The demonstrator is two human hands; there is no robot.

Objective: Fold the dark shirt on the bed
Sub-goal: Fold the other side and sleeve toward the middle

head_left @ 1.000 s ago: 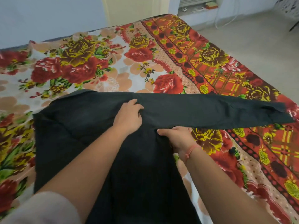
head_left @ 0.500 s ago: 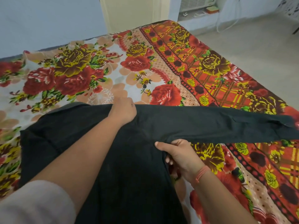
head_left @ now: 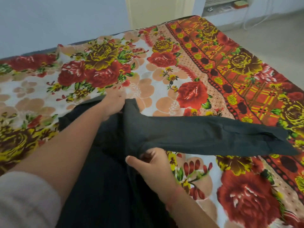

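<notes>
Fabric of the dark shirt point(head_left: 107, 186) covers the bed point(head_left: 246, 79) at six o'clock. Its sleeve point(head_left: 205, 135), flat a moment ago, now rises at the shoulder: the left hand point(head_left: 113, 104) pinches there, and the right hand point(head_left: 153, 163) has its fingers curled round the underarm, probably to fold the sleeve inward. The cuff lies near the bed's three o'clock edge, with open bedspread toward twelve.

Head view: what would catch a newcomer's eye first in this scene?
The sheet, loud with red and yellow roses, fills the top and right of the view. On it lies the dark shirt, its sleeve stretched out to the right. The left hand grips the shirt where the sleeve starts, and the right hand pinches the cloth just below.
</notes>
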